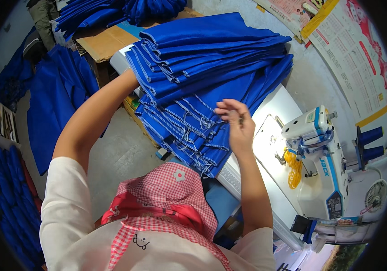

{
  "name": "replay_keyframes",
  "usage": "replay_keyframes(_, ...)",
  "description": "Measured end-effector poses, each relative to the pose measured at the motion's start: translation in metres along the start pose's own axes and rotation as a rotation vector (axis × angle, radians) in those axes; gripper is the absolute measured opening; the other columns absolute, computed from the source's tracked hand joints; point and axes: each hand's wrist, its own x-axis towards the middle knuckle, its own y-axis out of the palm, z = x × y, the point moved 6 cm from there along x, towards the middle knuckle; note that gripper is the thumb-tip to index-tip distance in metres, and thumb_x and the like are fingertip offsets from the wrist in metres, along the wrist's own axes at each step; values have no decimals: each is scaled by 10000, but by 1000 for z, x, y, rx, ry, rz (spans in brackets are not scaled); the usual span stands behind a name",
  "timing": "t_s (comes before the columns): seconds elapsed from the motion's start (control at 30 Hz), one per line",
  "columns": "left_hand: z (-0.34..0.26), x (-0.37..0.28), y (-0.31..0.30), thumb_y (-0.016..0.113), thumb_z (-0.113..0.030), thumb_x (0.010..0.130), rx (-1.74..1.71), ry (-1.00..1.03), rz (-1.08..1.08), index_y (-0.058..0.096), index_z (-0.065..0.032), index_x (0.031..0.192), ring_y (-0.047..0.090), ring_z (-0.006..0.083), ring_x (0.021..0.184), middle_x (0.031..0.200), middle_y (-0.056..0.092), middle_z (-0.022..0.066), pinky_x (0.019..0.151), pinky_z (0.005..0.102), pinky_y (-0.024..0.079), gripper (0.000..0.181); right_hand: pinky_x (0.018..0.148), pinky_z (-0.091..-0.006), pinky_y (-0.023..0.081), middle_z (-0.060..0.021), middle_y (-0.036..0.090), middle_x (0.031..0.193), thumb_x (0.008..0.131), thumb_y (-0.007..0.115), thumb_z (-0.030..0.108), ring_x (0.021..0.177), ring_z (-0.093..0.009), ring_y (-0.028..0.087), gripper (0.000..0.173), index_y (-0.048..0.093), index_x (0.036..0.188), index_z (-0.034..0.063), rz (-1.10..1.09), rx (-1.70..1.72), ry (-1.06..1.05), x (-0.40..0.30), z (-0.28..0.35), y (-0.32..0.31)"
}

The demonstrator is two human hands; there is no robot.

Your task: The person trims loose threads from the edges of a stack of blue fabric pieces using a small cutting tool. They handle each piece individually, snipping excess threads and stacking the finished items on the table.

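Observation:
A large stack of blue fabric pieces [210, 67] with white overlocked edges and loose thread ends lies fanned out on the white sewing table [278, 98]. My left forearm reaches under the upper layers at the stack's left side, so my left hand is hidden beneath the cloth. Above the lower layers is my right hand [239, 123], its fingers bent and somewhat blurred, with a small dark thing at the palm that I cannot make out. To the right of the stack stands a white and blue Jack sewing machine [322, 162] with its lamp lit and a yellow cord bundle [292, 169] hanging by it.
More blue fabric [61, 101] hangs at the left, and further piles [105, 13] rest behind near a cardboard sheet [108, 40]. Blue thread spools [369, 144] and a small fan [376, 194] stand at the right. A measuring strip [230, 178] runs along the table's front edge.

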Motion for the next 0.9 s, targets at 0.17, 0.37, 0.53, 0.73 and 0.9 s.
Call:
replay_keyframes(0.17,-16,-91,-4,486,-308,913,-558,-278,-275,572,-22,1107,580,213,876,956,609,132,798,339,459,356,557,-197,431,-53,631,859,912,540,115,646,-70,544,149,622,1017,46,-5,-239,1,-4,20,-20)
replay_keyframes(0.37,-133,-152,-18,471,-152,881,-938,-313,-328,491,-81,832,374,41,509,632,443,-30,434,197,273,88,492,-210,373,-32,591,671,849,593,38,542,-76,509,152,633,993,64,60,-267,125,-15,25,-16)
replay_keyframes(0.53,-193,-108,-2,551,-157,875,-163,-126,-375,506,-6,930,606,363,723,802,589,190,609,399,470,166,550,-229,437,-67,633,698,848,606,77,598,-104,587,147,626,993,60,158,-359,220,-18,34,-18)
replay_keyframes(0.73,-203,-89,29,587,-206,866,-20,-123,-369,512,-30,842,619,314,654,737,591,152,528,365,475,193,621,-265,490,-106,653,868,787,680,140,673,-172,631,261,620,1033,76,139,-464,176,-27,40,-24)
replay_keyframes(0.9,-210,-99,31,579,-176,871,-184,3,-443,500,-33,816,577,315,600,713,569,143,516,370,457,172,525,-249,465,-56,582,778,723,683,73,593,-158,594,312,626,1028,100,-15,-618,-135,-16,52,-21)
